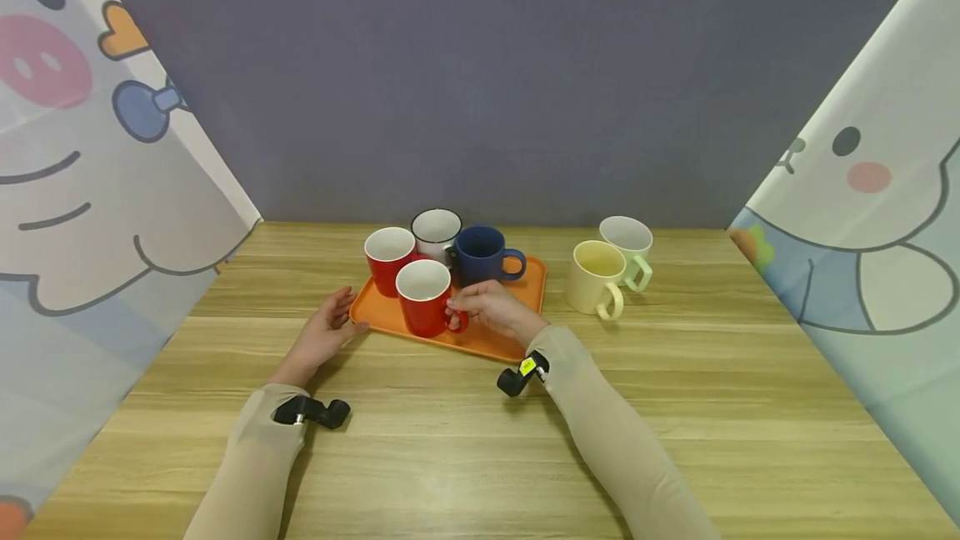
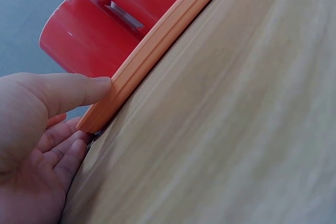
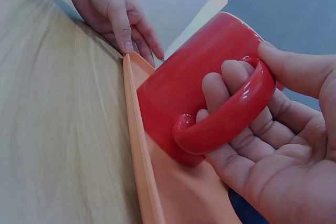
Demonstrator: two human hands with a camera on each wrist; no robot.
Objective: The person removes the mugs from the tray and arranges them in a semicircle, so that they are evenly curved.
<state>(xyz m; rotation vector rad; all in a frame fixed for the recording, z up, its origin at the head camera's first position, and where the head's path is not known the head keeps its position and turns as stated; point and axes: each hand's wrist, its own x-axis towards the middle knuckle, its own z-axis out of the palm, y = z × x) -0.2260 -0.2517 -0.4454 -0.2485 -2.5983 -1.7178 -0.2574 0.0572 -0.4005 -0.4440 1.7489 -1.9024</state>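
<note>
My right hand grips the handle of a red mug, its fingers passing through the loop in the right wrist view. The mug, white inside, stands upright at the front of an orange tray; whether its base touches the tray I cannot tell. At the tray's left front corner, my left hand touches the rim with its thumb, fingers loosely extended around the corner. Behind the held mug on the tray are another red mug, a white mug with dark rim and a navy mug.
Right of the tray, a yellow mug and a pale green mug stand close together on the wooden table. A grey panel rises behind the table. Cartoon-printed sheets flank both sides.
</note>
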